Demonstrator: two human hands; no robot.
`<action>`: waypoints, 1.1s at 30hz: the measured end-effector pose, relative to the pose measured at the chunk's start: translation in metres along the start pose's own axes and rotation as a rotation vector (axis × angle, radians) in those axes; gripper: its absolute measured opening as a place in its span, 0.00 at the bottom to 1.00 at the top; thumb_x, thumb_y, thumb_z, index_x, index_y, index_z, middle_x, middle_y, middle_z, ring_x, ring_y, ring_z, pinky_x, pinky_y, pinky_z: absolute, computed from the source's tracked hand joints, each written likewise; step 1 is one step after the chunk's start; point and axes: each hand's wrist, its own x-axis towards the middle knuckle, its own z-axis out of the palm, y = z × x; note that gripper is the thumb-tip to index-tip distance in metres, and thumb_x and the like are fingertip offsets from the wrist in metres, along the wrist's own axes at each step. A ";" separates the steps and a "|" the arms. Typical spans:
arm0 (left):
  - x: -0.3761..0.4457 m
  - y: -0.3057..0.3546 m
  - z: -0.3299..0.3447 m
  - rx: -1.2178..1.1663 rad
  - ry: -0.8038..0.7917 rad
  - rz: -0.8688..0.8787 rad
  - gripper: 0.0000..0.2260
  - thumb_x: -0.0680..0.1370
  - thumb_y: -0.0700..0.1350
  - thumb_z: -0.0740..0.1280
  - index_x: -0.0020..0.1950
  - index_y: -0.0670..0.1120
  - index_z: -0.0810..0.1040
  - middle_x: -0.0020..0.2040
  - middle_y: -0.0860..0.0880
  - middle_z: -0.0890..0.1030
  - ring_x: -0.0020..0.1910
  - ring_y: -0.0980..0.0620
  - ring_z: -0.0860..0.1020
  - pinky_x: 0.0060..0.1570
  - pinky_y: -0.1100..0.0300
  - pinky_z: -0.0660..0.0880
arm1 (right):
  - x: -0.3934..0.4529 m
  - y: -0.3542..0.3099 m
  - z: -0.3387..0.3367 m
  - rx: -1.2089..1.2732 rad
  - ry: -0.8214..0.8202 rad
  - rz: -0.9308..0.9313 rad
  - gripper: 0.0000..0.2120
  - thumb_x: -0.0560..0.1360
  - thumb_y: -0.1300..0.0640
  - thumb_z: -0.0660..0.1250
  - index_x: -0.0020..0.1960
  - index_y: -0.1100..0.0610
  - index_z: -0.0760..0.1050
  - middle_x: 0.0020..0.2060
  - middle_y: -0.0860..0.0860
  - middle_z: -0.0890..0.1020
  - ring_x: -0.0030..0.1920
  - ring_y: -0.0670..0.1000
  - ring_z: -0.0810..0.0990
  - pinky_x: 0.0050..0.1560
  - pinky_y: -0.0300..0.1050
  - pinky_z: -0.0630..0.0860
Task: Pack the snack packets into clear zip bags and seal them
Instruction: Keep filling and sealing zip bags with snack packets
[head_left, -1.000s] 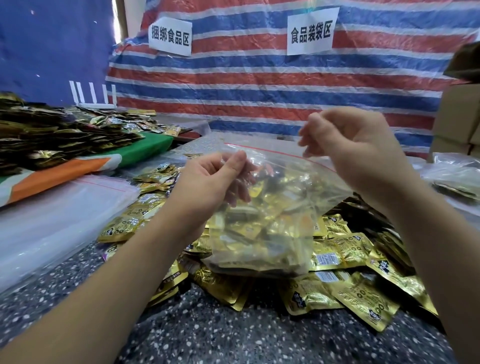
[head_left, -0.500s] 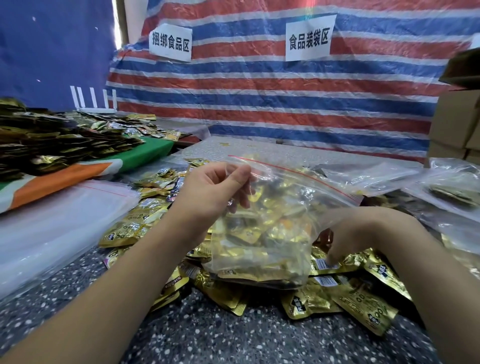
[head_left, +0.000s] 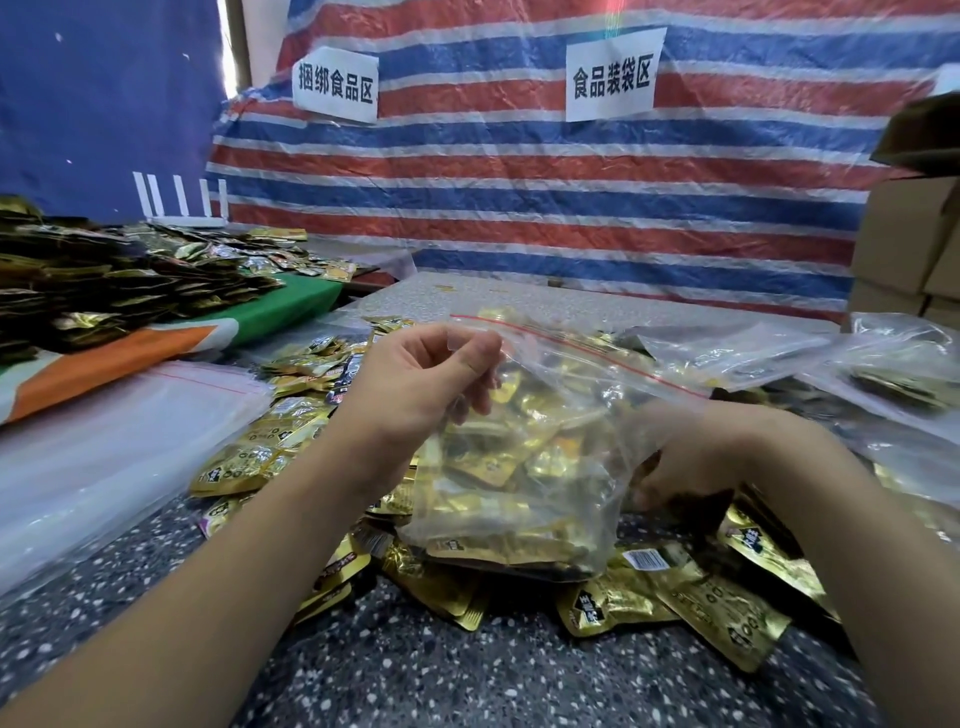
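A clear zip bag with a red seal line hangs over the speckled table, part filled with gold snack packets. My left hand pinches the bag's top left corner and holds it up. My right hand is low at the bag's right side, with its fingers curled down into the loose gold packets. The bag partly covers those fingertips, so whether they hold a packet is unclear. The bag's mouth looks unsealed.
A stack of empty clear bags lies at the left. Filled bags sit at the right, below cardboard boxes. Another heap of packets covers the left table. A striped tarp closes the back.
My right hand dropped from the bag's mouth to the pile of packets at the bag's right. My left hand kept its hold on the bag's corner.
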 end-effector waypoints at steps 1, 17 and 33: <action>0.000 0.000 -0.001 0.004 0.002 -0.002 0.08 0.71 0.53 0.72 0.36 0.51 0.84 0.30 0.51 0.80 0.27 0.55 0.75 0.28 0.65 0.69 | -0.002 0.001 -0.003 0.045 0.053 -0.038 0.14 0.72 0.46 0.75 0.54 0.36 0.74 0.53 0.37 0.78 0.51 0.45 0.78 0.50 0.41 0.76; 0.001 -0.004 -0.001 0.070 0.009 0.011 0.05 0.71 0.51 0.71 0.41 0.51 0.84 0.33 0.51 0.81 0.27 0.55 0.75 0.28 0.64 0.72 | -0.038 -0.032 -0.065 1.756 0.806 -0.325 0.08 0.77 0.56 0.69 0.53 0.58 0.77 0.39 0.49 0.86 0.43 0.48 0.86 0.41 0.46 0.83; 0.000 0.000 -0.001 0.071 0.037 -0.003 0.12 0.71 0.52 0.70 0.45 0.44 0.82 0.32 0.52 0.81 0.27 0.56 0.75 0.28 0.64 0.71 | -0.026 -0.050 -0.052 1.677 0.671 -0.412 0.14 0.70 0.53 0.71 0.53 0.59 0.79 0.44 0.52 0.85 0.46 0.51 0.85 0.42 0.47 0.83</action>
